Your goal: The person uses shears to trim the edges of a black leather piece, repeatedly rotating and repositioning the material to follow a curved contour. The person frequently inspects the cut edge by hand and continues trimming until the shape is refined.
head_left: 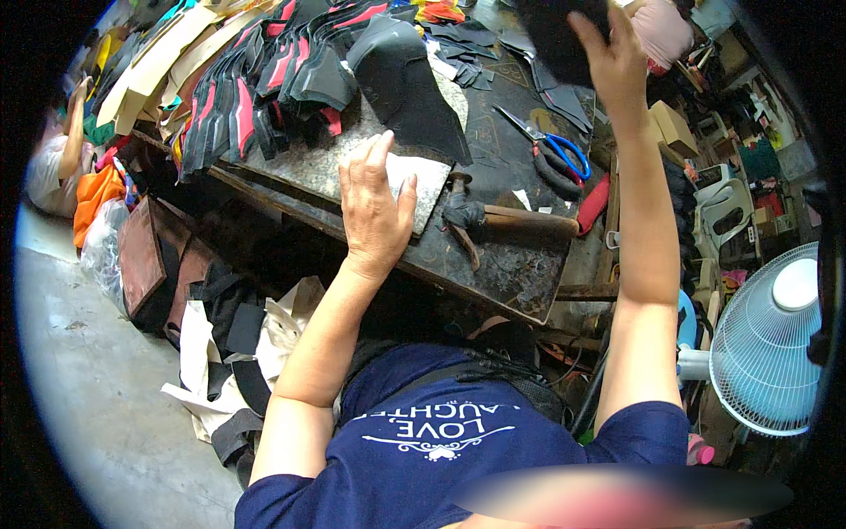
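Note:
My left hand point(374, 207) lies with its fingers stretched out over the near edge of a pale stone-like slab point(427, 181) on the workbench. Just beyond its fingertips, a curved black sheet piece point(405, 84) rests on the slab. Raised at the upper right, my right hand point(612, 66) grips a dark flat piece of material point(557, 40), partly cut off by the picture's top edge. A hammer point(529, 225) with a wooden handle lies right of my left hand. Farther right are blue-handled scissors point(568, 154) and a dark-handled tool point(555, 175).
Stacked black and pink cut pieces point(282, 70) cover the bench's far left, beside tan sheets point(167, 66). A white fan point(767, 344) stands at my right. Cloth scraps point(233, 375) lie below the bench at left. Other people point(62, 172) sit at the far left and far right.

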Demonstrator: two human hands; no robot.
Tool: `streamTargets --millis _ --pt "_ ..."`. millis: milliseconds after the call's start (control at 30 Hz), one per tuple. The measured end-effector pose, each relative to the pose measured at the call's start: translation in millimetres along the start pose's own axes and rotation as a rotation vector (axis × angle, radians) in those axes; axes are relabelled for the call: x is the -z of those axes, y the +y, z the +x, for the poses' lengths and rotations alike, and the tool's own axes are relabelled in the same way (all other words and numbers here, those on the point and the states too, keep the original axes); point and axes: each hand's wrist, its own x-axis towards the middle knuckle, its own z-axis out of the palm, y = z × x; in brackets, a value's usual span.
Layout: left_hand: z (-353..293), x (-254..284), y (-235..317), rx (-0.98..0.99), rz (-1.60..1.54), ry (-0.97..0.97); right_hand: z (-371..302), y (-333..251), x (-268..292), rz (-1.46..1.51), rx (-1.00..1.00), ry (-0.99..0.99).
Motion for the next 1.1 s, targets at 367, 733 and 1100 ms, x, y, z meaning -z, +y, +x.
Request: streamTargets --millis 367,733,1100 --pt "2.6 2.1 0.9 0.053 0.011 -0.014 -118.1 274.5 -46.4 -0.729 -0.732 -0.647" --pt "0.8 1.5 3.8 0.082 0.043 -0.064 -30.6 27.9 -113.5 0.234 -0.622 -0.604" --pt "-2.5 -0.1 1.1 0.096 0.067 -0.081 -27.7 -11.2 -98.5 0.846 -0.53 -0.525"
